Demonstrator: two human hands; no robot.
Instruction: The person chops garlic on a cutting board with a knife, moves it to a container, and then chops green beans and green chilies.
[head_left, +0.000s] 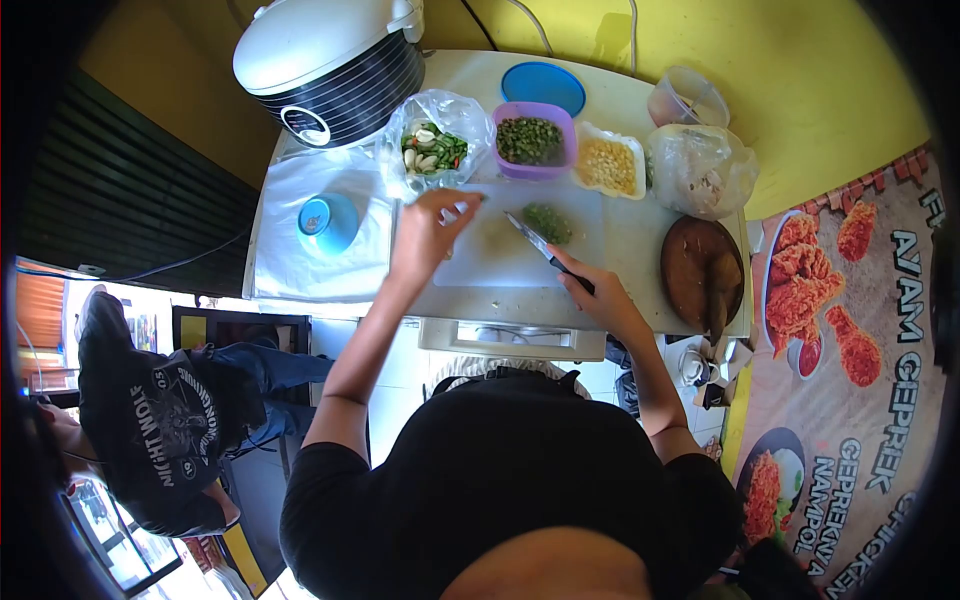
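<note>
My right hand [597, 298] is closed around the dark handle of a knife [530, 235]. The blade points up and left over a white cutting board [475, 265]. Beside the blade lies a small heap of chopped green pieces [547, 222]. Over the board's left part, my left hand [430, 232] has its fingers drawn together in a pinch, with a small green piece [484, 197] at the tips; its kind is too small to tell. Just above that hand sits a clear plastic bag [393, 165] of green and red chilies [450, 150] and peeled garlic cloves [425, 162].
Behind the board stand a purple tub [563, 165] of chopped greens, a tray [610, 160] of pale yellow pieces and a knotted bag [700, 170]. A blue bowl [328, 222] and rice cooker [330, 75] are left. A brown mortar [690, 280] with pestle is right. Another person [165, 415] stands left.
</note>
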